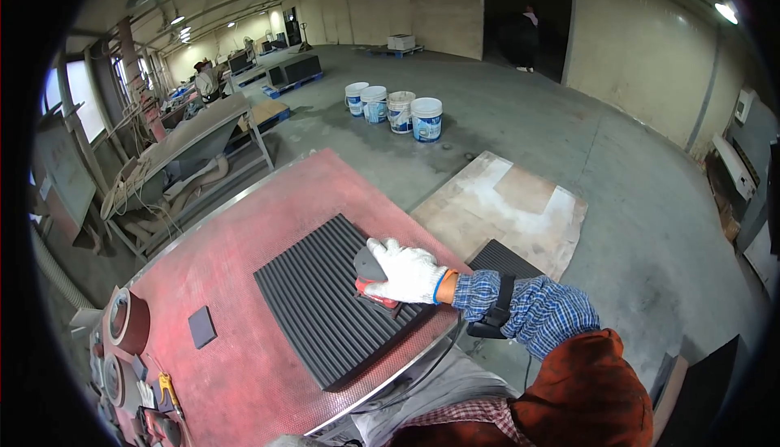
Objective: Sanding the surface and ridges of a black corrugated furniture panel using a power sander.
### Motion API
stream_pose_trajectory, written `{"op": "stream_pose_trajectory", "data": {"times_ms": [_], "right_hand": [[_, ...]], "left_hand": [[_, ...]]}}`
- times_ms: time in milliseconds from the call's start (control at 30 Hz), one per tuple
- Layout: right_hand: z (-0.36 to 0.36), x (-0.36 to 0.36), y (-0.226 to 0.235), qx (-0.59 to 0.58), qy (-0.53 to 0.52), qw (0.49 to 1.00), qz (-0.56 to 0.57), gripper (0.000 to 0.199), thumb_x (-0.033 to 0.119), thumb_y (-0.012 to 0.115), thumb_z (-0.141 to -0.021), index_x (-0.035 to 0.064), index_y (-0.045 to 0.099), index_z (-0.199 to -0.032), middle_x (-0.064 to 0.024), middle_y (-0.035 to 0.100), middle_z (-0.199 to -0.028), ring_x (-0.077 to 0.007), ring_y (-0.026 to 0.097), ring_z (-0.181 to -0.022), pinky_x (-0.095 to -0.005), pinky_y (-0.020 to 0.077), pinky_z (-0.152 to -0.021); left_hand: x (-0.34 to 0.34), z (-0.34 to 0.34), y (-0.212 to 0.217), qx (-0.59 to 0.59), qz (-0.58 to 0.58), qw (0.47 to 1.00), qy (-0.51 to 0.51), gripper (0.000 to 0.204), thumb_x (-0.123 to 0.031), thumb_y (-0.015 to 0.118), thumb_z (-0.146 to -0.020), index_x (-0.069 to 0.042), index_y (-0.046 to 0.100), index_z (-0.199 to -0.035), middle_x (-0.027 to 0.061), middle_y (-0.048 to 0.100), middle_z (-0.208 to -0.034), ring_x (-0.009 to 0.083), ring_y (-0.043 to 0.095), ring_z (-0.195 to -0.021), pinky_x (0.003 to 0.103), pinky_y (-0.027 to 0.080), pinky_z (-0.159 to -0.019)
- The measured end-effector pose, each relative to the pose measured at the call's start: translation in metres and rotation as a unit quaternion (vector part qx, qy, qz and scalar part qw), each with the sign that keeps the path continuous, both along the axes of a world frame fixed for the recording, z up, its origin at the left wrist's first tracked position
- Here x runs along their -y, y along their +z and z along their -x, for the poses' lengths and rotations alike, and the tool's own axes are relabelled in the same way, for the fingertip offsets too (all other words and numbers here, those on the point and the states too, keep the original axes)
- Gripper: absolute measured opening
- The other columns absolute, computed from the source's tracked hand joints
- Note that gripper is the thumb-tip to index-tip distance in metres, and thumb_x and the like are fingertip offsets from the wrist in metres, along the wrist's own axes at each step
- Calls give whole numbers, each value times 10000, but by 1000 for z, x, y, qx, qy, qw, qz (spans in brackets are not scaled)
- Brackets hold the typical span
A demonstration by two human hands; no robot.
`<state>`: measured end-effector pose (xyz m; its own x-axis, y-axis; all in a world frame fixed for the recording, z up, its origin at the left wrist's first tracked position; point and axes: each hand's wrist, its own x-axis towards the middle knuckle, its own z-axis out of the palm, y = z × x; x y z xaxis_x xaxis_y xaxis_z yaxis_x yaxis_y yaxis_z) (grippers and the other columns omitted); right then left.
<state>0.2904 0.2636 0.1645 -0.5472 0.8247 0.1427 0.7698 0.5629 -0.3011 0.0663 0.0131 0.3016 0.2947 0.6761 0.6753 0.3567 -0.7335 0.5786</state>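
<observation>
I see my right hand (404, 272) just right of frame centre, in a white work glove, its fingers curled down and pressed together over a small sanding tool (370, 271) with a grey top and a red body showing under the palm. The tool rests on the right-hand end of a dark grey ribbed panel (325, 305), close to that panel's upper right edge. My left hand is not in the frame, so I cannot tell how its fingers stand.

The ribbed panel lies flat on a red work table (244, 220), slanting from centre down toward the lower middle. Red surface runs bare along the panel's upper and left sides; the panel's lower right edge sits near the table's metal rim, so room is tight there.

A small dark grey square block (201, 327) lies apart on the table, left of the panel. At the lower left edge of the table sit rolls of sandpaper (128, 321) and a yellow-handled tool (168, 386).

Beyond the table, right of centre, a pale board (508, 207) lies on the concrete floor, and four white buckets (394, 108) stand at top centre with wide floor around them.
</observation>
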Motion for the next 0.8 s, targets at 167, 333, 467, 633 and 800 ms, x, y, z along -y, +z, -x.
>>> {"op": "stream_pose_trajectory", "data": {"times_ms": [167,333,467,633,800], "right_hand": [[-1,2,10,9,-1,1000,28,976,583,673,-907,-46,331,-1571,-311,552,-1282,-436,726,-992,-526,583,-847],[-14,-13,-4,-69,28,996,53,919,600,632,-940,0,364,-1582,-281,569,-1396,-415,704,-1101,-507,560,-934],[-62,-46,-55,-453,-80,821,338,620,516,559,-1052,10,623,-1405,-163,721,-1286,-260,697,-1142,-368,540,-975],[-88,-36,-145,-367,-155,881,255,573,492,544,-1064,20,664,-1368,-161,722,-1299,-272,673,-1218,-361,495,-1061],[-71,-17,-171,-404,-130,819,386,553,496,518,-1084,46,648,-1378,-101,726,-1239,-199,662,-1136,-330,495,-1001]], "left_hand": [[2,-10,-23,5,15,1000,4,362,25,474,-894,15,708,-1171,203,687,-805,303,690,-605,466,576,-572],[-31,-9,-117,287,81,910,288,305,-25,681,-916,19,657,-1218,87,727,-941,189,690,-734,371,571,-698],[-60,75,-212,195,154,858,449,381,-165,628,-984,24,649,-1315,172,756,-1011,300,749,-930,399,581,-823],[-24,86,-289,-27,174,872,457,270,-215,688,-978,-83,707,-1212,220,690,-1246,364,693,-1036,414,582,-857],[-22,64,-306,13,178,912,370,340,-25,547,-988,-49,686,-1297,269,659,-1315,404,662,-1181,445,560,-1006]]}}
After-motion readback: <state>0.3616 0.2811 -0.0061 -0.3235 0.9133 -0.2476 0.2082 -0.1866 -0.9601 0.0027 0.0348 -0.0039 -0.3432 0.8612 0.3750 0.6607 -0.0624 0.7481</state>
